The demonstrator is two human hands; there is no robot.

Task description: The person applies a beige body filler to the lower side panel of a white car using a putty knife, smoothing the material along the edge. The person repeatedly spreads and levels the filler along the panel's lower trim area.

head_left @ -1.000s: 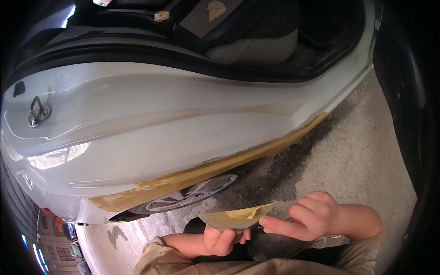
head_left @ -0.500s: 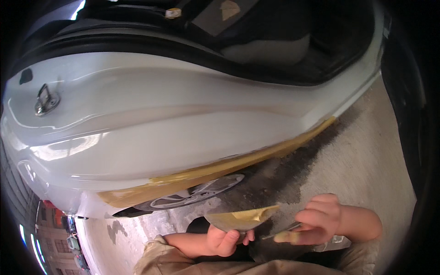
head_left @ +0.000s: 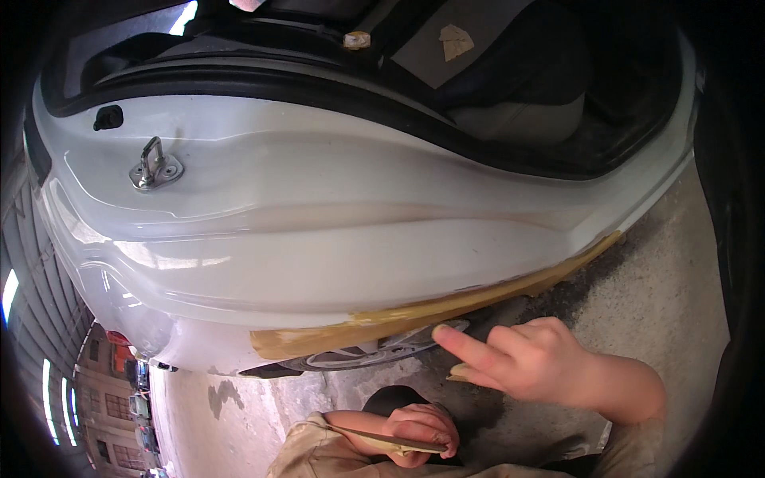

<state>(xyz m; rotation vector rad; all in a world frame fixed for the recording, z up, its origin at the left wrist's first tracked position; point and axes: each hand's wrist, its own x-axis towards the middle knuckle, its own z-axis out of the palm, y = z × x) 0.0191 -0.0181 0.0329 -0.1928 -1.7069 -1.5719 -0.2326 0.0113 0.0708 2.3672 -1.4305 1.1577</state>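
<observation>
My left hand (head_left: 421, 426) is closed on a thin flat mixing plate (head_left: 362, 436) near the lower edge; the plate appears almost edge-on, with yellow putty along it. To the right and higher, my right hand (head_left: 542, 358) points its index finger toward the wheel arch, its tip yellowish. Below that finger, a small yellow-smeared edge of a putty spreader (head_left: 460, 372) shows by the thumb; the rest of it is hidden. A band of yellow putty (head_left: 446, 305) runs along the lower edge of the white car body panel (head_left: 358, 263). The hand looks apart from the panel.
Under the arch sits a wheel (head_left: 358, 354) with a spoked rim. A metal latch striker (head_left: 157, 166) sticks out of the door frame at left. Above lies the car's dark interior with a seat (head_left: 518, 119). Concrete floor (head_left: 653, 263) spreads right; parked cars (head_left: 143, 414) stand far left.
My right hand has risen toward the wheel arch, index finger stretched out. My left hand has lowered slightly and turned the plate nearly edge-on. The car has shifted right in view.
</observation>
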